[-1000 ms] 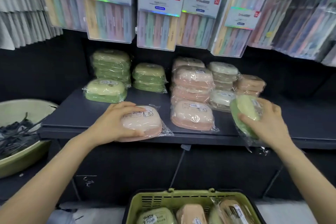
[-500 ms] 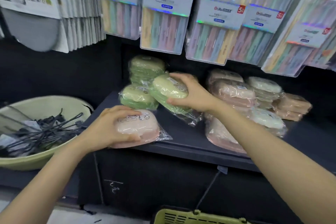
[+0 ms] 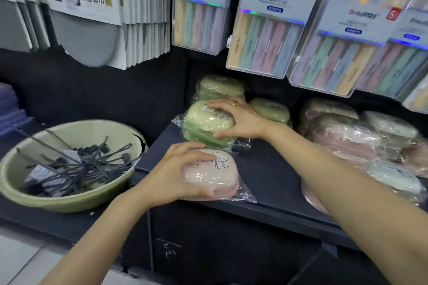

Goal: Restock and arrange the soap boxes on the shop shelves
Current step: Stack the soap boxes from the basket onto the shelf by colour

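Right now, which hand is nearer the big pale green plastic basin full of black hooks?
Left. The left hand holds the pink wrapped soap box at the shelf's front corner beside the basin; the right hand grips a green soap box farther back.

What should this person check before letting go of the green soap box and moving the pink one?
1. Green soap box sits on the green stack: ok.
2. Stack underneath straight enough to hold: cannot tell.
3. Right hand grips the green box: ok.
4. Left hand holds the pink soap box: ok.
5. Pink box fully on the shelf: not ok, it lies at the front edge.
6. Free shelf space behind the pink box: ok.
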